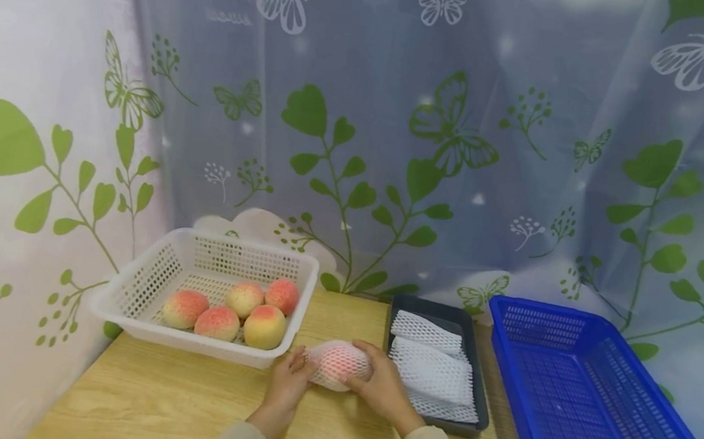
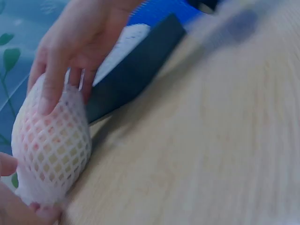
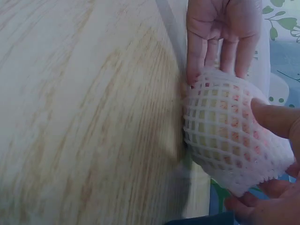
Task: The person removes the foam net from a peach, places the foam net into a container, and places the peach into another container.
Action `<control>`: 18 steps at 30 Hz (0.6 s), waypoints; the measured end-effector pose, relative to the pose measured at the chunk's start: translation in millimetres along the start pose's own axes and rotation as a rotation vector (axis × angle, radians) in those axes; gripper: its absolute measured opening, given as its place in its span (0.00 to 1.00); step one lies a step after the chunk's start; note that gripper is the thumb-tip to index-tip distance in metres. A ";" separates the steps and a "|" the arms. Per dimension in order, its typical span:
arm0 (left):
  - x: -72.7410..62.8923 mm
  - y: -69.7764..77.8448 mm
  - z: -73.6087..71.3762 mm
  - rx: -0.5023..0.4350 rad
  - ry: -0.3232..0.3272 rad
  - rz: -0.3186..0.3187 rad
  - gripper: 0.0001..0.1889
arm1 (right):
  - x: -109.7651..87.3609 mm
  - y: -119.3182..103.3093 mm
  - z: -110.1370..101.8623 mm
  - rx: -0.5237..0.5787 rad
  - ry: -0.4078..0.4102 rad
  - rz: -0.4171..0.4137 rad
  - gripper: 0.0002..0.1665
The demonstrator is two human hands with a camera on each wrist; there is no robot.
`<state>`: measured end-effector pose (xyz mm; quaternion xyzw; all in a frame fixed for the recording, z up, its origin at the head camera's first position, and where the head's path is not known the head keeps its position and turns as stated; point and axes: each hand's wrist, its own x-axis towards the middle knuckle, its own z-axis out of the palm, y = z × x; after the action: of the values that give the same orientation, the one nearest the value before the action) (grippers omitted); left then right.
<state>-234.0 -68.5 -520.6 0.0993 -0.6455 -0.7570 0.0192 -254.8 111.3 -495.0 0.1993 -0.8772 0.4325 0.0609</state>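
A pink and yellow peach (image 1: 338, 365) in a white foam net sleeve is held between both hands, low over the wooden table. My right hand (image 1: 383, 385) grips its right end, with the thumb on the near side, as the right wrist view also shows. The left hand (image 1: 286, 386) holds the other end, its fingertips at the gathered edge of the net. In the left wrist view the net (image 2: 56, 145) covers the peach nearly from end to end. To the right of the hands, a dark tray (image 1: 481, 401) bears several flat white foam nets (image 1: 433, 369).
Several bare peaches (image 1: 217, 323) lie in a white plastic basket (image 1: 187, 341) at the left, close to the left hand. A blue plastic basket (image 1: 512, 404) stands at the far right. Behind the table (image 1: 182, 394) hangs a curtain (image 1: 363, 107) printed with leaves and butterflies.
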 end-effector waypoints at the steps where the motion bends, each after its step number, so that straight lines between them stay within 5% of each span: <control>1: -1.4 0.8 -0.2 0.052 0.009 0.023 0.30 | 0.1 0.1 0.4 -0.001 -0.007 -0.009 0.36; 6: -7.7 0.9 2.4 0.254 -0.015 0.187 0.27 | 0.9 -0.8 2.4 0.001 -0.014 -0.016 0.36; 11: -9.0 3.3 5.9 0.261 -0.084 0.329 0.27 | 3.1 -0.9 4.2 0.065 -0.021 0.019 0.35; 18: -4.6 0.6 1.8 0.284 -0.125 0.370 0.27 | 4.9 -0.8 6.0 0.124 -0.030 0.024 0.33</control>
<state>-229.9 -66.1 -519.2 -0.0659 -0.7527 -0.6468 0.1034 -258.5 104.8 -496.8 0.1985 -0.8518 0.4838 0.0302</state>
